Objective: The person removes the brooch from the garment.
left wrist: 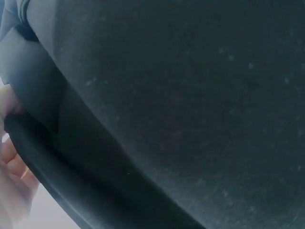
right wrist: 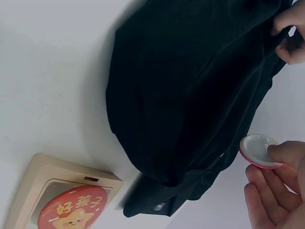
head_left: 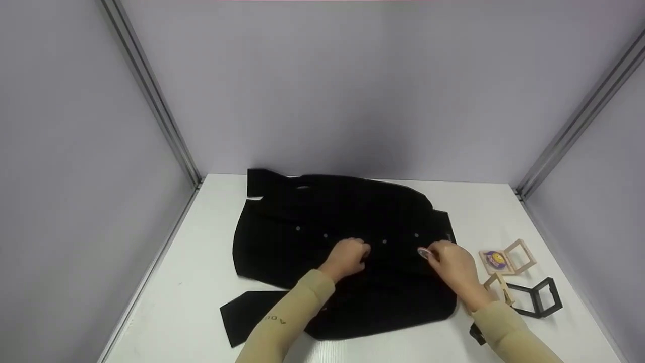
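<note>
A black buttoned shirt [head_left: 347, 212] lies spread over the white table, several small pale buttons in a row across it. My left hand [head_left: 347, 258] pinches a fold of its cloth near the middle; the left wrist view shows the fabric [left wrist: 190, 95] filling most of the picture, with fingers [left wrist: 16, 167] at its edge. My right hand [head_left: 453, 264] holds a round pin badge [head_left: 425, 252] over the shirt's right part. In the right wrist view the badge [right wrist: 257, 149] turns its white back and pin to the thumb, its rim red.
To the right stand an open wooden frame holding a purple and yellow badge [head_left: 496, 259], a black frame [head_left: 536, 300] and another wooden frame [head_left: 499, 287], partly behind my right arm. A red badge [right wrist: 74, 210] sits in a wooden frame. Grey walls [head_left: 322, 91] enclose the table.
</note>
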